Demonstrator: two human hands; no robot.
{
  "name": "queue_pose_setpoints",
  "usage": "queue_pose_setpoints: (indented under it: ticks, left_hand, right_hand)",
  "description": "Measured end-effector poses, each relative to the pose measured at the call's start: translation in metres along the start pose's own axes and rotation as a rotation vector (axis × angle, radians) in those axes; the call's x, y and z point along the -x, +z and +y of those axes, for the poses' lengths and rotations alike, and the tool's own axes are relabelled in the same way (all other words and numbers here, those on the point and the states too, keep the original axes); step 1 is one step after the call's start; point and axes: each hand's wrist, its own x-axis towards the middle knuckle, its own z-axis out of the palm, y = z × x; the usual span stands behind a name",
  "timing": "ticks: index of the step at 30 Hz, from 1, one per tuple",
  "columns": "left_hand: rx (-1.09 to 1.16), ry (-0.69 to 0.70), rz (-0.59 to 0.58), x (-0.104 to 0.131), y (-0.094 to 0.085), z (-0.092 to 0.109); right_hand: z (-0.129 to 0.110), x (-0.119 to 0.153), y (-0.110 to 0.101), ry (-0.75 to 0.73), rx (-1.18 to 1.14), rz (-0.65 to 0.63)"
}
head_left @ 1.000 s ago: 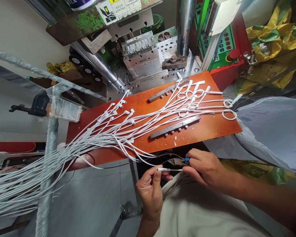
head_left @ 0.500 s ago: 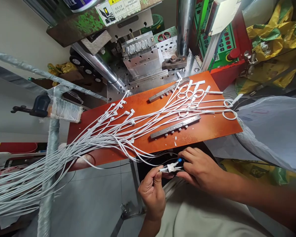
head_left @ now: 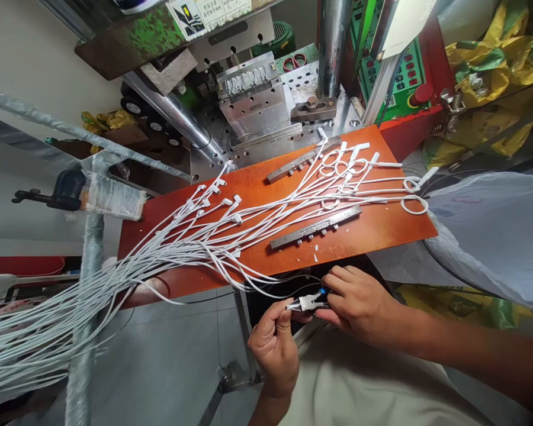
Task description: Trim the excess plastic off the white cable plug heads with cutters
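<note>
My right hand is closed round the handles of small pliers with a blue grip, below the front edge of the orange board. The pliers' tips point left. My left hand pinches a small piece at those tips, at the end of a white cable; the piece is too small to name. Many white cables run from the lower left across the board, some with small white connectors, others with looped ends at the right. Two metal bars lie on the board.
Behind the board stands a press with a metal die block and steel posts. Red-handled scissors lie beyond. A wrapped post with a clamp is at left, a white plastic bag at right.
The pliers have turned slightly in my right hand, with their handles now closer together. My left hand keeps nearly the same place. The view has shifted a little.
</note>
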Motion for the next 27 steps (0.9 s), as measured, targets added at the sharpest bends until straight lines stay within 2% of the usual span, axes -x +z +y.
queue_pose_setpoints:
  ticks: [4,13,19,27]
  left_hand:
    - [-0.004,0.011,0.028,0.000,0.004,0.004]
    - [0.011,-0.003,-0.006,0.004,0.010,0.009]
    - [0.050,-0.027,-0.018,0.004,0.010,0.010]
    - [0.019,0.005,-0.004,0.001,0.011,0.014]
  right_hand:
    - [0.002,0.000,-0.002,0.012,-0.002,-0.001]
    - [0.003,0.007,0.001,0.024,-0.030,-0.008]
    - [0.004,0.005,-0.006,0.074,-0.172,-0.099]
    - [0.004,0.001,-0.005,-0.004,-0.006,0.005]
